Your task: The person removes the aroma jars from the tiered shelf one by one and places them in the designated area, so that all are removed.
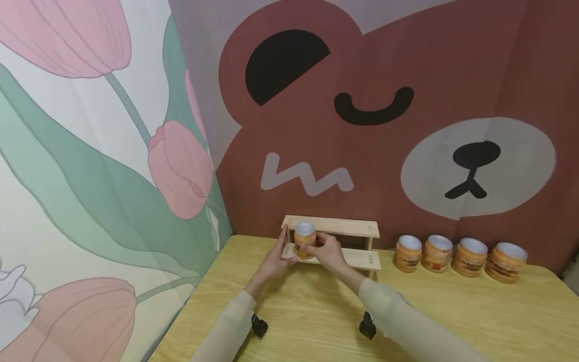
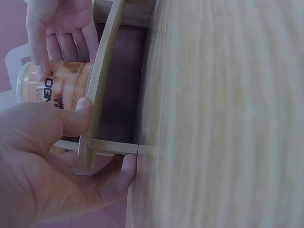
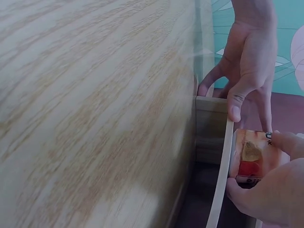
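A small orange printed can [image 1: 304, 245] with a silvery top stands upright on the left end of the lower board of a two-tier wooden rack [image 1: 353, 258]. My right hand [image 1: 330, 251] grips the can, thumb and fingers on its side; in the right wrist view they lie around the orange label [image 3: 251, 159]. My left hand [image 1: 273, 262] holds the rack's left end. In the left wrist view its thumb [image 2: 78, 118] lies on the lower board's front edge beside the can, with the other fingers around the rack's side.
Several similar orange cans [image 1: 408, 254] stand in a row to the right of the rack, near the back of the wood-grain table [image 1: 312, 322]. A wall cloth with a bear [image 1: 307, 201] hangs close behind; a tulip-print cloth [image 1: 172, 251] borders the left side.
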Motion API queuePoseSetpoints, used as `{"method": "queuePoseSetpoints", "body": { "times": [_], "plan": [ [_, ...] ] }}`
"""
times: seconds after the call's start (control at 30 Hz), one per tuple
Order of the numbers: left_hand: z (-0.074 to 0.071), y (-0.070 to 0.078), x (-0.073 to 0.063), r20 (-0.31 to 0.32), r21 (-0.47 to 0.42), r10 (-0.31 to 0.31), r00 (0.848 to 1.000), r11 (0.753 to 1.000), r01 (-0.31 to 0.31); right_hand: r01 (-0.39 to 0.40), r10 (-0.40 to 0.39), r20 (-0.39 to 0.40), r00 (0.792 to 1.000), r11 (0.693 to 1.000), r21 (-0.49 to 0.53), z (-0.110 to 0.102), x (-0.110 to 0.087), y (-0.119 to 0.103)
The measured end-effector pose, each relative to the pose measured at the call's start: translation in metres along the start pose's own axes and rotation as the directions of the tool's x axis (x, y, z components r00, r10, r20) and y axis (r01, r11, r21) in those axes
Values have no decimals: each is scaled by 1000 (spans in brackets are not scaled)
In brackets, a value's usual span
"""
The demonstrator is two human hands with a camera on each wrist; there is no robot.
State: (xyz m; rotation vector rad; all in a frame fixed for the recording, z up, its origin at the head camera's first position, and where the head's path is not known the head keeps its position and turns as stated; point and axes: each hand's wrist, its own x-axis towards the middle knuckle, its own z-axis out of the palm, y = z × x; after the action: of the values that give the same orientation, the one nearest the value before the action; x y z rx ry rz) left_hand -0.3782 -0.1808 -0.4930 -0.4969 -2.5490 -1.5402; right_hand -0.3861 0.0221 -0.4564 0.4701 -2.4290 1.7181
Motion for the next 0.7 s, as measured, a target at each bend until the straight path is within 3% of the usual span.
{"method": "queuePoseSetpoints", "body": {
  "times": [0.37, 0.7],
  "plan": [
    [3, -4, -5, 5, 4, 1, 1000, 1000, -1, 20, -20, -55, 998, 1000, -6, 0, -7, 6],
    [2, 0, 0, -1, 12, -22, 1000, 1000, 22, 46, -44, -83, 996, 999, 20, -18, -8, -4]
  ]
}}
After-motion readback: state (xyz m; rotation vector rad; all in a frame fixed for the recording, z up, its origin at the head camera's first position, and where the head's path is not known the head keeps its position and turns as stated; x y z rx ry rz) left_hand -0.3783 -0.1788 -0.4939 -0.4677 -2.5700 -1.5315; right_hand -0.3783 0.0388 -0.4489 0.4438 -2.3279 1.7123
